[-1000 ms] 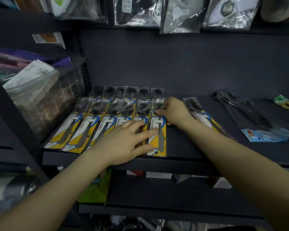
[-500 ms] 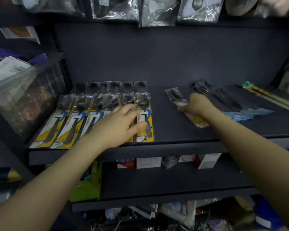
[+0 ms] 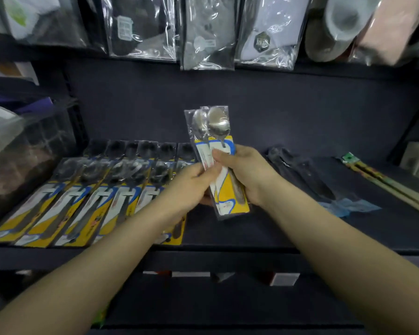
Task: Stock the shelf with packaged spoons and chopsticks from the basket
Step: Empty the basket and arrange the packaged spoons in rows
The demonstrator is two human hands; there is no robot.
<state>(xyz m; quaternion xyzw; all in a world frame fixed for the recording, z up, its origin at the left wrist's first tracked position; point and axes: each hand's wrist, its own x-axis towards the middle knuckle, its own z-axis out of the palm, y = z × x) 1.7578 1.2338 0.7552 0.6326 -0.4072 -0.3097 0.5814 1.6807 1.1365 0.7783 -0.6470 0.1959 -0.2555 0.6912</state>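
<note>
Two packaged spoons (image 3: 215, 131) on yellow-and-blue cards stand upright above the dark shelf (image 3: 264, 228), bowls up. My right hand (image 3: 249, 175) grips the front pack around its middle. My left hand (image 3: 191, 187) pinches the rear pack at its left edge, fanning the two apart. A row of several matching spoon packs (image 3: 82, 201) lies flat on the left half of the shelf, with a second row of bowls behind. Packaged chopsticks (image 3: 387, 182) lie at the far right of the shelf. The basket is out of sight.
Dark plastic cutlery in clear bags with a blue label (image 3: 307, 180) lies right of centre. A clear bin (image 3: 17, 151) stands at the left. Bagged goods (image 3: 208, 32) hang from the shelf above. Small boxes (image 3: 283, 279) sit on the shelf below.
My right hand has lifted the spoon packs that lay right of the row and brought them upright. My left hand left the row and took hold of them. The view shifted right.
</note>
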